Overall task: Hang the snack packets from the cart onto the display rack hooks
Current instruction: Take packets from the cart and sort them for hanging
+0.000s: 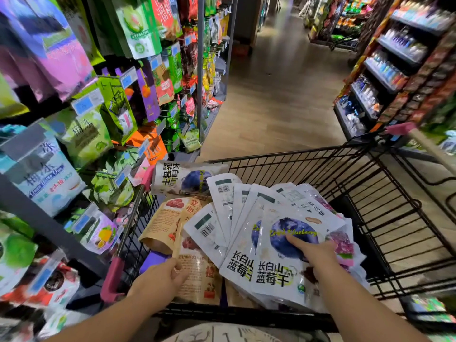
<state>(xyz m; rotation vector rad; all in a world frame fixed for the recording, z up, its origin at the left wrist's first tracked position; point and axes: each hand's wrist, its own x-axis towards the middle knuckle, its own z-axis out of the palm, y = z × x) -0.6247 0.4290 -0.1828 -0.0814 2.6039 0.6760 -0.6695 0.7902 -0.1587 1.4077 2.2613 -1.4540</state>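
While left fingers (176, 269) pinch a brown packet (199, 277), right fingers (292, 240) grip blueberry packets (271, 275) in the cart (320, 169).

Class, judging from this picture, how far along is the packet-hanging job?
Done: the display rack holds many hung packets. In hand: the right hand holds a fan of dried blueberry packets, the left hand pinches a brown packet. Left: all these, in the cart, need hanging.

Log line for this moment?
stage: pickup at cart | left grip: pinches brown packet | right grip: holds fanned blueberry packets
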